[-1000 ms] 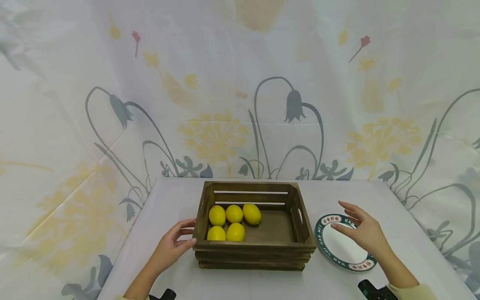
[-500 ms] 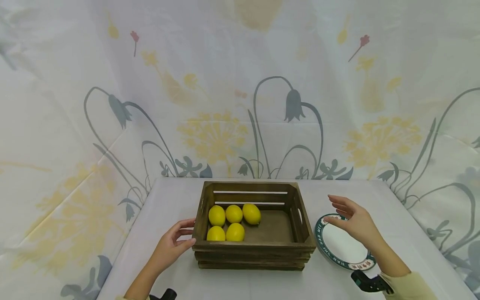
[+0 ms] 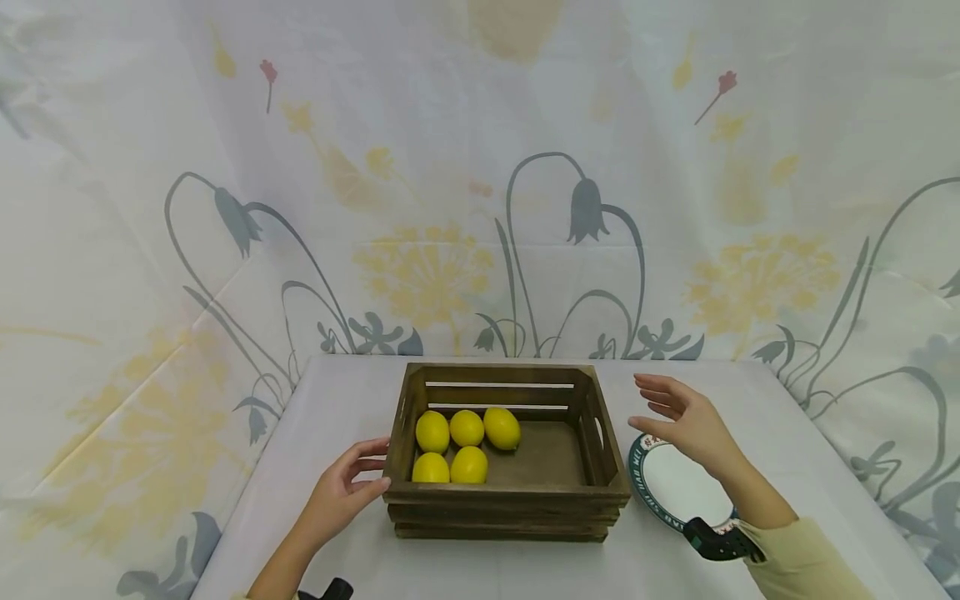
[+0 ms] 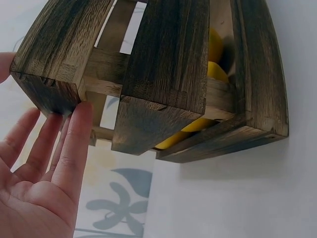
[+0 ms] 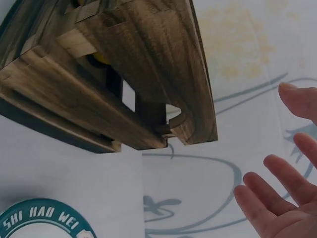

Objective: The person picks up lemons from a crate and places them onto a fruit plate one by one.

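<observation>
five lemons [image 3: 467, 442] sit bunched in the left half of the wooden crate [image 3: 510, 498] mid-table. left hand [image 3: 341, 493] rests straight fingers on its near-left corner, right hand [image 3: 686, 423] hovers spread beside the right wall, above the plate [image 3: 654, 487]. best to grab both end walls evenly so nothing rolls

Two bare hands are seen, the left hand [image 3: 339, 500] and the right hand [image 3: 686, 423]. A pale yellow sleeve [image 3: 798, 562] is worn on the right arm. A dark band with a teal edge [image 3: 712, 539] is strapped at the right wrist. A small black device [image 3: 330, 591] is seen at the left wrist.
</observation>
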